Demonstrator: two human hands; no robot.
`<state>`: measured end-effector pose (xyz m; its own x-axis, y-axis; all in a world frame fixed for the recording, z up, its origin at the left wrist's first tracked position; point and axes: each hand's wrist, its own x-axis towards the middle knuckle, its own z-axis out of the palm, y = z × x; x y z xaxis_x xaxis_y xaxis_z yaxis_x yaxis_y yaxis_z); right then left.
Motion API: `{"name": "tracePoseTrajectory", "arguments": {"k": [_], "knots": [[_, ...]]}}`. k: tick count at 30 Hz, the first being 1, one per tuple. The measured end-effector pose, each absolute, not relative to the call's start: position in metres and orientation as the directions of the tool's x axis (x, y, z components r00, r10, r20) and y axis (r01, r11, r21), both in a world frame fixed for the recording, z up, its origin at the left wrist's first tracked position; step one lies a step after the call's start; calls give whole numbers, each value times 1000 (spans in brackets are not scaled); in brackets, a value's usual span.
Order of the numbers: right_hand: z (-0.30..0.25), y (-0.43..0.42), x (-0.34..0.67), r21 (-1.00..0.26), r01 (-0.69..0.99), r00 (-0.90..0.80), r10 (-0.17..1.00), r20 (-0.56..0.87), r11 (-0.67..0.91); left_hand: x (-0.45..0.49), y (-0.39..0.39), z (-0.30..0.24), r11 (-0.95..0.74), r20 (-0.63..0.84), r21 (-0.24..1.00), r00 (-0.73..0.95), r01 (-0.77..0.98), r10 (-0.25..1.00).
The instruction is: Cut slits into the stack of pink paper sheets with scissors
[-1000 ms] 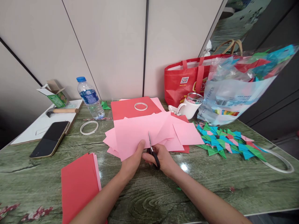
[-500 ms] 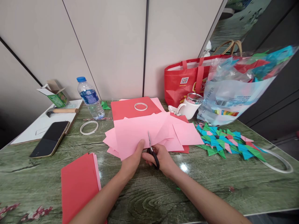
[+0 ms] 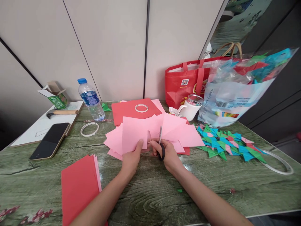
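My left hand (image 3: 131, 158) is closed on a pink sheet of paper (image 3: 133, 133), its thumb pressed flat over the front near the lower right corner. In my right hand (image 3: 168, 153) is a pair of scissors (image 3: 162, 150) with a black handle, the blades pointing up and away from me. A gap separates the sheet on the left from another pink piece (image 3: 172, 125) behind the blades; whether the right fingers also pinch that piece is unclear. Loose pink sheets (image 3: 114, 141) lie fanned out beneath both hands.
Red paper (image 3: 80, 185) is stacked at front left, near a phone (image 3: 50, 141). Behind stand a water bottle (image 3: 91, 100), a white mug (image 3: 190, 108) and a red bag (image 3: 176, 84). Folded paper pieces (image 3: 225, 141) and a filled plastic bag (image 3: 235, 97) occupy the right.
The pink sheet that was whole across both hands is now parted in two. My right hand has shifted right and slightly up with the scissors; the left has barely moved.
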<state>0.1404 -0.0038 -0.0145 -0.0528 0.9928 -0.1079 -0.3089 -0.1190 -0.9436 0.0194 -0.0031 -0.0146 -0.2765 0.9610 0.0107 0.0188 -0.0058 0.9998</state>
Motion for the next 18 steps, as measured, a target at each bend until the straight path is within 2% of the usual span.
{"name": "tracePoseTrajectory", "arguments": {"k": [4,8,11,13,16,18], "knots": [[-12,-4,143,-924,-345,-175,978,-110,-165,15,2,-11,70,-86,994,-219,-78,972],[-9,-8,141,-962,-259,-232,972,-28,-89,13,2,-8,85,-80,996,-152,29,985],[-8,-10,140,-983,-186,-218,975,43,1,15,-1,-6,90,-91,990,3,112,996],[-8,-10,139,-988,-154,-171,984,58,31,15,-1,-5,67,-75,982,36,176,997],[-10,-7,139,-977,-213,-22,999,33,27,8,4,-6,-98,128,940,-71,328,989],[-11,-4,140,-949,-316,96,995,-20,11,1,9,-9,-234,350,802,-115,550,930]]}}
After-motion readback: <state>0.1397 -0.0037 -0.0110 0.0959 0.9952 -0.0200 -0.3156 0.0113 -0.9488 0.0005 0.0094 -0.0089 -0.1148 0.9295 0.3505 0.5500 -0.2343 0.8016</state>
